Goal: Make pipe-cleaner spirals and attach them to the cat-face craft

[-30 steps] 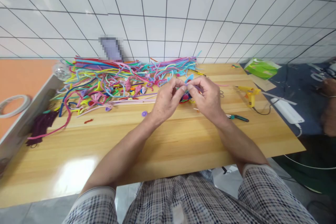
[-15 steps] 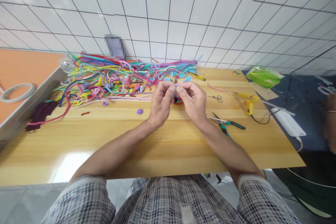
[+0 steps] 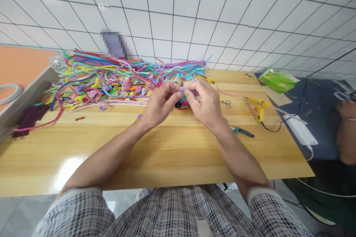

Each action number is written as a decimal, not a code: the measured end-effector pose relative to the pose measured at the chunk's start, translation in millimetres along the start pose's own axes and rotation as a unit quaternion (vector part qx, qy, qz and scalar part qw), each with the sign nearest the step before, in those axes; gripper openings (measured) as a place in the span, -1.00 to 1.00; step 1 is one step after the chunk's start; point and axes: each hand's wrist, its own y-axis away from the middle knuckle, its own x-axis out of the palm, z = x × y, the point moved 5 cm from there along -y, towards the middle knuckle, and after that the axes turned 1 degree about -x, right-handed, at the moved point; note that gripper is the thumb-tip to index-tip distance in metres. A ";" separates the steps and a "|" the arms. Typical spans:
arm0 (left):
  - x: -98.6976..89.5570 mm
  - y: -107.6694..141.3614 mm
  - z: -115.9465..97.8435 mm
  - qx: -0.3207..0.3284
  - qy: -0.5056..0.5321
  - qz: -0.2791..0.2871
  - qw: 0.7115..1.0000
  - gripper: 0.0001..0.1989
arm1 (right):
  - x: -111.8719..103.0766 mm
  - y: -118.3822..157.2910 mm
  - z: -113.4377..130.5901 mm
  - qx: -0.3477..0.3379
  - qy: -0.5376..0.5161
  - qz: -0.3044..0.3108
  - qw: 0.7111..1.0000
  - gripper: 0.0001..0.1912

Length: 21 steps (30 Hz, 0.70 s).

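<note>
My left hand (image 3: 164, 103) and my right hand (image 3: 204, 102) meet above the middle of the table, thumbs and forefingers pinched. Between them they hold a short purple pipe cleaner (image 3: 181, 89); most of it is hidden by the fingers. Just below and behind the fingertips sits a small round red-rimmed container (image 3: 182, 106) with colourful bits in it. A purple coiled piece (image 3: 139, 116) is partly covered by my left wrist. Behind my left hand spreads a heap of coloured pipe cleaners (image 3: 111, 77).
To the right lie small scissors (image 3: 226, 103), green-handled pliers (image 3: 243, 132) partly under my forearm, a yellow glue gun (image 3: 260, 109) with its cord, and a white power strip (image 3: 300, 129). A dark cloth (image 3: 30, 118) lies at left. Another person's arm (image 3: 346, 133) shows at far right.
My hands have spread a little, the left wrist shifting left over the purple coil. More of the red-rimmed container shows between them. The whole view has shifted slightly.
</note>
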 end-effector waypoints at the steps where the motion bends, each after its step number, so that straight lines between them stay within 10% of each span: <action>1: -3.0 -1.8 -2.6 0.019 -0.041 0.011 0.999 -0.63 | -1.8 -1.2 0.2 -0.011 0.017 0.010 1.000 -0.87; 8: -13.6 2.9 -16.5 0.110 -0.142 -0.040 0.983 -0.69 | 6.5 2.4 5.8 0.054 -0.085 -0.032 0.994 -0.81; 17: 9.6 13.2 4.2 0.034 0.070 -0.122 0.989 -0.61 | 48.0 17.9 -11.3 0.220 -0.315 -0.097 0.918 -0.52; 21: 6.1 5.0 3.4 0.043 0.041 -0.066 0.996 -0.60 | 26.8 8.9 -11.3 0.164 -0.230 -0.076 0.956 -0.64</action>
